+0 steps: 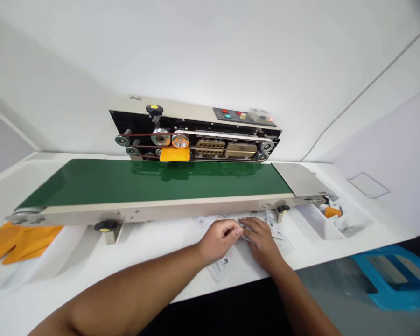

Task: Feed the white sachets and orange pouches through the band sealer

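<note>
Printed packets point(221, 268) are scattered right around the left hand point(217, 240) and right hand point(261, 239), whose grip honestly can't be told.

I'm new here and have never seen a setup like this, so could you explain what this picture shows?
Happily. There is no robot: a camera worn on a person's head looks forward and down, so the arms reach in from the bottom edge. The bare left hand and right hand are close together over printed packets on a white table. The fingers hide whether either one grips a packet.

Beyond them stands a machine with wheels and buttons; an orange piece sits at its wheels. In front of it runs a long green belt. At the left, orange sheets lie beyond the belt's end.
</note>
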Demonstrator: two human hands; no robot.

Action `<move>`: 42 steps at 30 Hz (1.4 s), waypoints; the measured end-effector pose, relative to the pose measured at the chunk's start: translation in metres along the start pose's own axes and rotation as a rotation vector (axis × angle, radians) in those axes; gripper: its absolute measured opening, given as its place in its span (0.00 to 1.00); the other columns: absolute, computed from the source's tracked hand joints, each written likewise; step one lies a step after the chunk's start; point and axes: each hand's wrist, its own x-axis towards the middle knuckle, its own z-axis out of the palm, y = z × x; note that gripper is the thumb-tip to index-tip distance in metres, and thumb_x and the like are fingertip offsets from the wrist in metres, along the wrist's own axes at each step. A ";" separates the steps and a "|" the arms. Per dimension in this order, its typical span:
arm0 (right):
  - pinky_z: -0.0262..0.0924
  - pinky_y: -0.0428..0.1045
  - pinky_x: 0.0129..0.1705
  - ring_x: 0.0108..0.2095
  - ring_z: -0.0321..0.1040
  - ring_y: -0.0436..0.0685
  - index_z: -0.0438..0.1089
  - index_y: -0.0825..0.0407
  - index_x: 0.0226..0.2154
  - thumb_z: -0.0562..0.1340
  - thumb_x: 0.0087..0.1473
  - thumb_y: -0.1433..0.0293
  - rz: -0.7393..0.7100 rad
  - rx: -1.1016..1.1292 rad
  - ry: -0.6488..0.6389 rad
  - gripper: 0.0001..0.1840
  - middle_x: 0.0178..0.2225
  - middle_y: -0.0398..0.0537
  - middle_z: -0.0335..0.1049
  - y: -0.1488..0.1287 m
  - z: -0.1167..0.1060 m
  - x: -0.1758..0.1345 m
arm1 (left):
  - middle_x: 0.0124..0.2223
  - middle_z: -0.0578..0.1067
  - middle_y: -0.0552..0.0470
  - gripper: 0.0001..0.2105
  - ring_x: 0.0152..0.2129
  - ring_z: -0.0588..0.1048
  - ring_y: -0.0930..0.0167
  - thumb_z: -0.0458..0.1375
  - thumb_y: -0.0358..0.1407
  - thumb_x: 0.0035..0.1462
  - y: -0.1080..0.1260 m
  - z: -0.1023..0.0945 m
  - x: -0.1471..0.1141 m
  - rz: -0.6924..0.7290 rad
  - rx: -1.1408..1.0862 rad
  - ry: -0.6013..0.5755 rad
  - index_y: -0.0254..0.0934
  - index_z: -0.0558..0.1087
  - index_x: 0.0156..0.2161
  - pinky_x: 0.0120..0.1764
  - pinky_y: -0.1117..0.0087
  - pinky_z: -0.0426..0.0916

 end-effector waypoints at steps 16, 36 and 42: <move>0.66 0.65 0.57 0.58 0.69 0.63 0.68 0.43 0.60 0.52 0.61 0.81 -0.025 0.233 0.228 0.29 0.56 0.50 0.74 -0.004 -0.013 -0.006 | 0.27 0.70 0.54 0.17 0.25 0.67 0.72 0.54 0.47 0.67 -0.002 0.001 -0.002 -0.019 -0.001 0.033 0.35 0.74 0.36 0.30 0.72 0.61; 0.66 0.48 0.31 0.28 0.71 0.57 0.77 0.50 0.36 0.63 0.60 0.58 0.489 0.533 -0.103 0.13 0.28 0.44 0.76 -0.016 -0.036 -0.002 | 0.33 0.75 0.55 0.16 0.24 0.68 0.72 0.59 0.38 0.62 0.000 0.007 -0.009 -0.040 0.185 -0.023 0.39 0.72 0.54 0.30 0.73 0.62; 0.71 0.51 0.38 0.35 0.75 0.61 0.79 0.49 0.38 0.68 0.53 0.58 0.525 0.697 -0.193 0.13 0.35 0.47 0.79 -0.011 -0.038 -0.005 | 0.26 0.71 0.58 0.14 0.21 0.65 0.74 0.58 0.37 0.62 0.002 0.007 -0.011 -0.025 0.210 -0.109 0.42 0.77 0.52 0.27 0.74 0.60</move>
